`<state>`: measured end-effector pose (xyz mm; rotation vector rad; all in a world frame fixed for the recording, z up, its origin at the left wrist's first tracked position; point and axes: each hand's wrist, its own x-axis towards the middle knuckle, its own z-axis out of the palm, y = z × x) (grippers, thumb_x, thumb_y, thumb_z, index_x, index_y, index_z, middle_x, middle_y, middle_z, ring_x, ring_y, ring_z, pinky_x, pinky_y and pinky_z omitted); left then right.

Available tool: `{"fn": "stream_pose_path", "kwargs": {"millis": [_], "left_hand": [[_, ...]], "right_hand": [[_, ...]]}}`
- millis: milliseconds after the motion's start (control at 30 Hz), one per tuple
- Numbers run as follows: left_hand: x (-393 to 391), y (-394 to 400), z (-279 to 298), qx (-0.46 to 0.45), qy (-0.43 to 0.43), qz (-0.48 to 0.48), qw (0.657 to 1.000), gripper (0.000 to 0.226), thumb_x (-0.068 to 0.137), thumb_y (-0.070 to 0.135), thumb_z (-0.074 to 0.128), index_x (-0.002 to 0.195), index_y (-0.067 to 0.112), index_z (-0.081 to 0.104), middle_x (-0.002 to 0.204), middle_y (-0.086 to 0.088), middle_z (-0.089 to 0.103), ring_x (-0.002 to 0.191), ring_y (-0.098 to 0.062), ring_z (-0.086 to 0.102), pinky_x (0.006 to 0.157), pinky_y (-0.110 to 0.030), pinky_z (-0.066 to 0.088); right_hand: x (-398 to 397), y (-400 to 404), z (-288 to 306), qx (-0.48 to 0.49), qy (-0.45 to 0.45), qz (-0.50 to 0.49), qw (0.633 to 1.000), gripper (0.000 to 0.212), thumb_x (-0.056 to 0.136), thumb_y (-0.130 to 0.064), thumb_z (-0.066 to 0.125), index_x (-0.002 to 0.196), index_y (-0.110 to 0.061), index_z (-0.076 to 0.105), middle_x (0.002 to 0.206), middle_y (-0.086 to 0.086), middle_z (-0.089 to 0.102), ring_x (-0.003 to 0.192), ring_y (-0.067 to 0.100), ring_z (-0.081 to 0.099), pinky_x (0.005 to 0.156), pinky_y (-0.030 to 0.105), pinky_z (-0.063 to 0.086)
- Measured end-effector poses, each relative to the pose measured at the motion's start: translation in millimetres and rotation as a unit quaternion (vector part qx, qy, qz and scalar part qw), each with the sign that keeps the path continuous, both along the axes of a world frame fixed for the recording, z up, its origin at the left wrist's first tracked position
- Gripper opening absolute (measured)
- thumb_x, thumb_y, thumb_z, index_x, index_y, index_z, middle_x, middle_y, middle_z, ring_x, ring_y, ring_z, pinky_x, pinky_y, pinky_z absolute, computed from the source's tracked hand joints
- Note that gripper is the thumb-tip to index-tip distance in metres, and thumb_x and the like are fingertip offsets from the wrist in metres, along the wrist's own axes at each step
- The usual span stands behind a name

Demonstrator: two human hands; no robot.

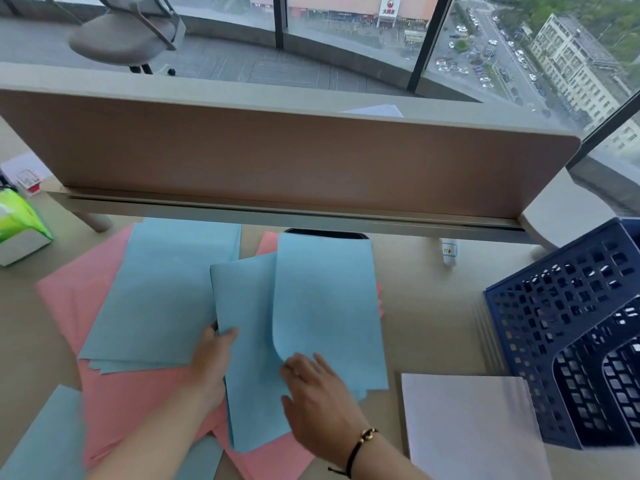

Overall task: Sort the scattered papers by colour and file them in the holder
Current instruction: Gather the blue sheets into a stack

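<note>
Both forearms reach in from the near edge. The right hand (313, 389), with a dark cord bracelet (360, 445) at the wrist, lies fingers spread on a blue sheet (329, 306) whose near left corner curls up beside the fingertips; whether it pinches that corner cannot be told. The left hand (211, 362) grips the left edge of a second blue sheet (249, 358), thumb on top and fingers underneath, and this sheet is tucked partly under the first.

Left of these lies a fanned blue stack (156, 289), resting on pink papers (138, 403) spread across the middle of the desk. More pink shows at the far side behind the held sheets. Another blue sheet (45, 434) sits at the near left corner. To the near right lies a white pile (474, 431), touching or just beside the dark blue perforated holder (554, 306), which stands at the right edge and looks empty in the slots visible.

All of it rests on a pale beige desk (433, 323). A tan divider panel (277, 157) runs along the far edge, with a small white bottle (449, 252) near its foot. A green and white packet (17, 223) stands at far left. Beyond the divider are a grey office chair (128, 32), a carpeted floor and curved floor-length windows (519, 46) overlooking streets, parked cars and buildings far below.
</note>
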<state>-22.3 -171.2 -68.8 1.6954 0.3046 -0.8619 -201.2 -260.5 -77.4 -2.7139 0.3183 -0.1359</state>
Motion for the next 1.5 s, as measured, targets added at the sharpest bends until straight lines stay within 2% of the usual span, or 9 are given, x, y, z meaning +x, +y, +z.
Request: {"fn": "stream_pose_path", "kwargs": {"millis": [133,300,500,633,733,800,1067,1300,1500], "left_hand": [[0,3,-2,0.01,0.012,-0.029,0.999,0.046,0.081,0.053,0.071,0.11,0.018,0.068,0.102,-0.005,0.075,0.095,-0.027,0.071,0.087,-0.044,0.056],[-4,2,0,0.039,-0.056,-0.103,0.992,0.024,0.074,0.004,0.075,0.095,0.015,0.069,0.092,-0.007,0.075,0.088,-0.03,0.072,0.078,-0.042,0.058],[-1,15,11,0.016,-0.117,-0.113,0.987,0.044,0.073,-0.005,0.069,0.107,0.022,0.065,0.098,0.002,0.073,0.093,-0.022,0.069,0.073,-0.03,0.052],[8,40,28,-0.056,-0.089,-0.149,0.983,0.052,0.085,-0.01,0.064,0.123,0.024,0.059,0.114,0.004,0.073,0.105,-0.015,0.069,0.085,-0.032,0.053],[8,56,43,-0.107,-0.086,-0.187,0.973,0.056,0.087,-0.011,0.062,0.13,0.023,0.054,0.121,0.007,0.07,0.111,-0.011,0.067,0.086,-0.026,0.055],[6,64,54,-0.123,-0.102,-0.202,0.966,0.056,0.085,-0.008,0.066,0.129,0.025,0.054,0.123,0.009,0.069,0.114,-0.01,0.065,0.086,-0.024,0.055],[-9,107,101,-0.15,-0.134,-0.202,0.958,0.04,0.066,0.007,0.069,0.097,0.031,0.077,0.104,0.001,0.077,0.1,-0.017,0.071,0.089,-0.04,0.054],[-17,160,113,-0.138,-0.194,-0.184,0.954,0.04,0.073,-0.018,0.074,0.091,0.018,0.075,0.085,0.01,0.077,0.08,-0.003,0.07,0.071,-0.014,0.055],[-21,165,118,-0.134,-0.157,-0.137,0.969,0.026,0.064,0.001,0.079,0.087,0.013,0.074,0.087,-0.001,0.076,0.079,-0.013,0.068,0.074,-0.031,0.054]], "right_hand": [[6,33,0,0.072,0.011,0.045,0.996,0.03,0.075,-0.034,0.06,0.102,-0.02,0.064,0.105,-0.004,0.058,0.099,0.015,0.059,0.095,0.03,0.052],[-1,38,-1,0.147,0.029,0.118,0.982,0.032,0.081,-0.037,0.061,0.107,-0.019,0.067,0.119,0.001,0.059,0.11,0.022,0.059,0.094,0.032,0.049],[1,11,33,0.33,-0.019,-0.161,0.93,0.031,0.079,-0.058,0.069,0.089,-0.029,0.062,0.117,-0.014,0.062,0.111,-0.007,0.057,0.093,0.009,0.04],[13,-46,46,0.406,-0.046,-0.417,0.812,0.054,0.078,-0.04,0.081,0.122,-0.028,0.053,0.122,-0.014,0.055,0.112,0.004,0.053,0.096,0.022,0.042],[18,-70,49,0.594,-0.041,-0.4,0.697,0.093,0.07,-0.032,0.089,0.146,-0.023,0.036,0.138,-0.003,0.054,0.126,0.017,0.054,0.104,0.037,0.046],[18,-66,56,0.676,-0.053,-0.341,0.651,0.074,0.072,-0.02,0.088,0.136,-0.014,0.052,0.13,0.008,0.067,0.116,0.026,0.066,0.101,0.046,0.052],[-1,8,105,0.623,-0.156,-0.316,0.698,0.02,0.088,-0.001,0.069,0.107,-0.008,0.072,0.108,0.009,0.077,0.1,0.026,0.072,0.088,0.04,0.058],[-27,95,103,0.529,-0.155,-0.329,0.767,0.047,0.077,-0.032,0.081,0.117,-0.013,0.066,0.114,0.007,0.073,0.11,0.027,0.067,0.096,0.052,0.054],[-9,131,113,0.518,-0.18,-0.382,0.744,0.025,0.08,0.006,0.066,0.088,-0.017,0.074,0.087,-0.006,0.077,0.083,0.015,0.069,0.083,0.04,0.055]]}}
